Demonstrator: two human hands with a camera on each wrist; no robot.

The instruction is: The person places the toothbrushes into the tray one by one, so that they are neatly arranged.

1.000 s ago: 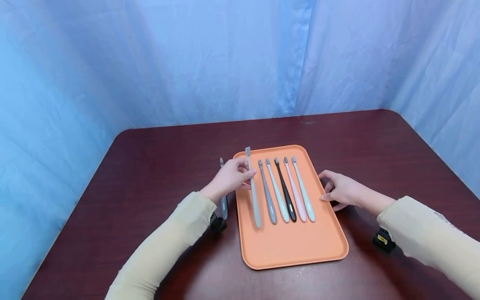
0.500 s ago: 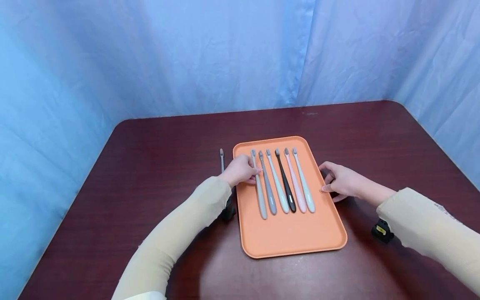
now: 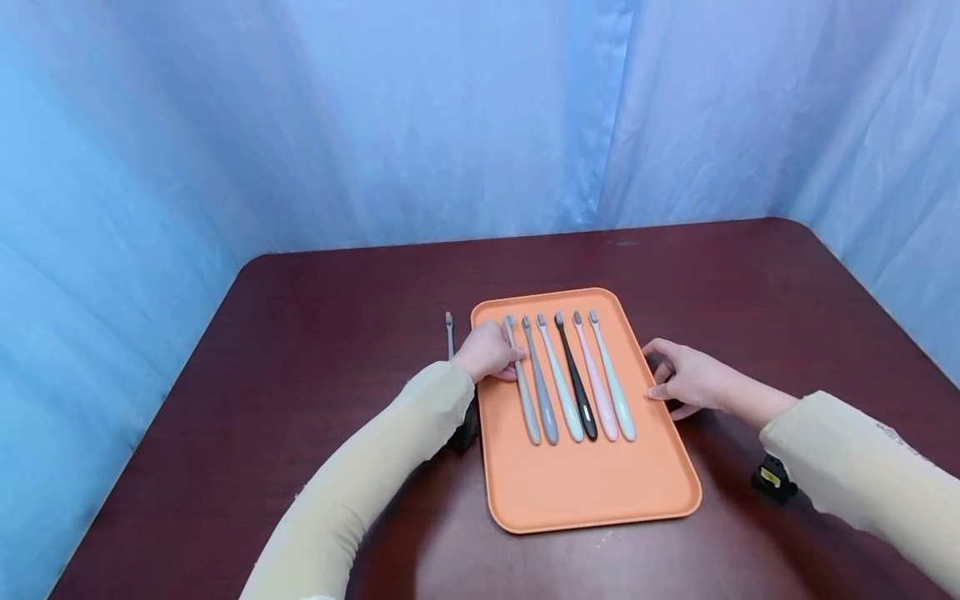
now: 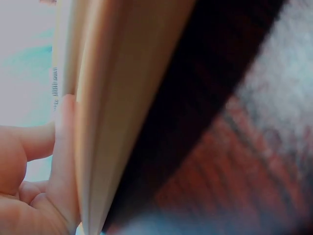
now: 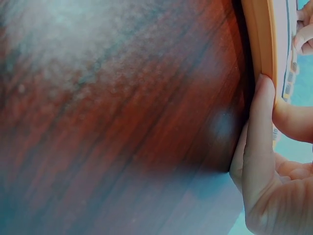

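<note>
Dark table (image 3: 300, 350): left hand (image 3: 489, 354) pinches grey toothbrush (image 3: 522, 392); right hand (image 3: 686, 379), relaxed, touches tray (image 3: 592, 492) edge.

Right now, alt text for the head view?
Six slim plastic toothbrushes lie side by side on a flat orange tray; the left hand touches the leftmost, the right hand rests at the tray's right edge.

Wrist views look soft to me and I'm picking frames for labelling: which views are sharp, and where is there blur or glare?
Head view: sharp, evenly lit, toothbrushes distinct on the tray, soft sheen on the table. Left wrist view: too close, the tray edge and fingers blurred. Right wrist view: table smeared, pale glare upper left; the finger on the tray rim is clearest.
</note>
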